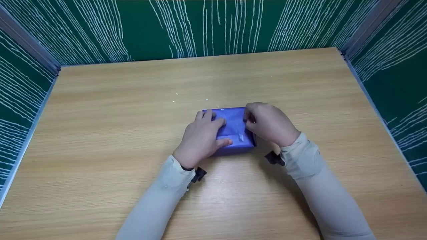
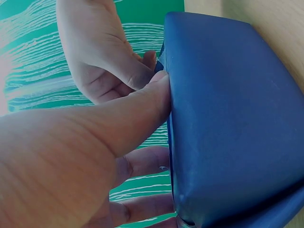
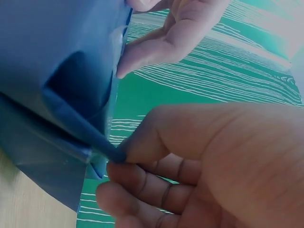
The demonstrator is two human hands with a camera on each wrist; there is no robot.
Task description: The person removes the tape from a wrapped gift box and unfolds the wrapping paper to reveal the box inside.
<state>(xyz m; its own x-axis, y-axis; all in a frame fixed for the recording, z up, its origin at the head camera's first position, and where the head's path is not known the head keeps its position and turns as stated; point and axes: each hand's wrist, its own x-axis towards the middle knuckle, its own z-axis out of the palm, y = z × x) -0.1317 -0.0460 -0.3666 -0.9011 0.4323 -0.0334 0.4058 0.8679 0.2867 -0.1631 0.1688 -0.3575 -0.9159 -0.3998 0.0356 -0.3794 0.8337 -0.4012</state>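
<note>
On the far left stands a green wall with wavy white lines [image 1: 16, 86], beside a flat, light brown wooden table [image 1: 100, 133]. Next comes a pale grey cloth sleeve [image 1: 156, 196] with a small black block [image 1: 199, 174] at the wrist. Its left hand [image 1: 200, 138] has its fingers spread out, resting on top of a blue, box-shaped package in smooth, shiny wrapping [image 1: 233, 129]. The thumb presses near the top edge. The package sits on the table, between both hands. Tiny white bits [image 1: 207, 99] lie just behind it. At the package's right end, the right hand [image 1: 272, 123] pinches a loose blue flap [image 3: 88, 130] of wrapping between thumb and finger. Further right is another pale grey sleeve [image 1: 330, 193].
</note>
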